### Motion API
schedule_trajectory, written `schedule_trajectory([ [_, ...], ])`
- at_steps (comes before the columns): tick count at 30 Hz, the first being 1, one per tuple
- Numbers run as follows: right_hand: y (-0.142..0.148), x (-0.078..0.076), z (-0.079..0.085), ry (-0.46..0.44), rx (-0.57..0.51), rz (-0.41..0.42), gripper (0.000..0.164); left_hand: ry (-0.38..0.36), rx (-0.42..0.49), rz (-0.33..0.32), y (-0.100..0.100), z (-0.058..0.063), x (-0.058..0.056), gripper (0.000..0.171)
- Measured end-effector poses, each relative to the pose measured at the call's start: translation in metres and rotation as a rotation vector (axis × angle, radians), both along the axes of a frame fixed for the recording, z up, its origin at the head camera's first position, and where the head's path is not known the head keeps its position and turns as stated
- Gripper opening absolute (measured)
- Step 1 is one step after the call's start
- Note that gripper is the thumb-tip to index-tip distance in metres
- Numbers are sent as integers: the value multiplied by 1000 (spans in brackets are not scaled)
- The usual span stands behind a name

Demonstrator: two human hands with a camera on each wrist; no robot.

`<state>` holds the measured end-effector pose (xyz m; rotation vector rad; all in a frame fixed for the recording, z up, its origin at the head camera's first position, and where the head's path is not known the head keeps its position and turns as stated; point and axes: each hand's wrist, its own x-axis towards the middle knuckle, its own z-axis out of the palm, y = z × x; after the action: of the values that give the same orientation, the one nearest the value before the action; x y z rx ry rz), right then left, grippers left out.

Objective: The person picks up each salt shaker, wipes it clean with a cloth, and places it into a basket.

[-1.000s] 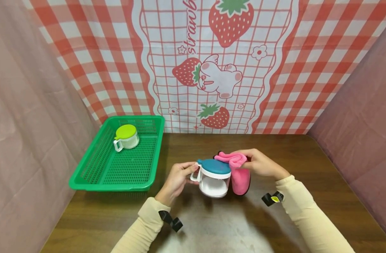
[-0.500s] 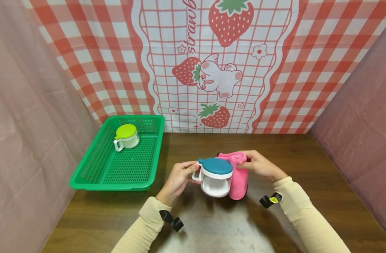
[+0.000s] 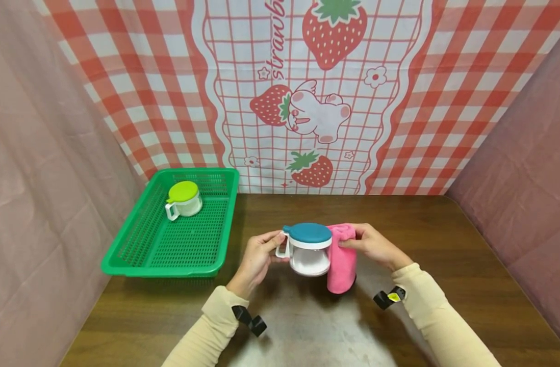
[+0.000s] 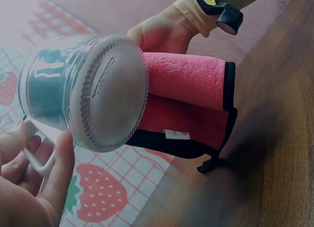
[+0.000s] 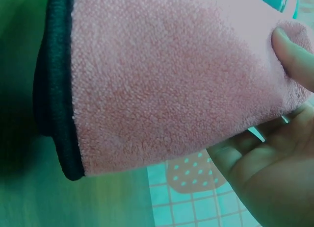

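Note:
Above the table, my left hand [image 3: 257, 256] grips the white handle of a clear seasoning jar [image 3: 309, 260] with a blue lid. The jar's round base faces the left wrist camera, and its lid is down. My right hand [image 3: 376, 244] pinches a pink cloth [image 3: 341, 267] against the jar's right side. In the left wrist view the cloth [image 4: 189, 85] hangs folded, with a dark border and a small white tag. The thumb lies on the cloth's near face in the right wrist view, where the cloth [image 5: 167, 85] covers most of the jar.
A green plastic basket [image 3: 162, 271] stands at the left of the wooden table [image 3: 417, 219]. Inside it, near the back, sits a similar jar [image 3: 185, 199] with a lime green lid. A strawberry-print curtain [image 3: 303, 66] hangs behind the table.
The jar has risen slightly and tilted, after a small shift right and back left. The cloth has moved left with my right hand and now hangs longer beside the jar.

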<state>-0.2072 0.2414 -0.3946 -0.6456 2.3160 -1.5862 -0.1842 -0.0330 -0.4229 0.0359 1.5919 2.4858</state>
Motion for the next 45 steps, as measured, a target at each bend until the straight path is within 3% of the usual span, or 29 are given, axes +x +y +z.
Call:
schedule_trajectory([
  [6, -5, 7, -2, 35, -1, -45, 37, -11, -6, 64, 1, -1, 0, 38],
  [16, -11, 21, 4, 137, 55, -118, 38, -11, -24, 143, 3, 1, 1, 35],
  [34, -19, 36, 12, 324, 68, -74, 32, -25, -61, 266, 3, 3, 1, 30],
  [45, -22, 39, 14, 351, 44, -53, 30, -56, -81, 305, 3, 3, -2, 28],
])
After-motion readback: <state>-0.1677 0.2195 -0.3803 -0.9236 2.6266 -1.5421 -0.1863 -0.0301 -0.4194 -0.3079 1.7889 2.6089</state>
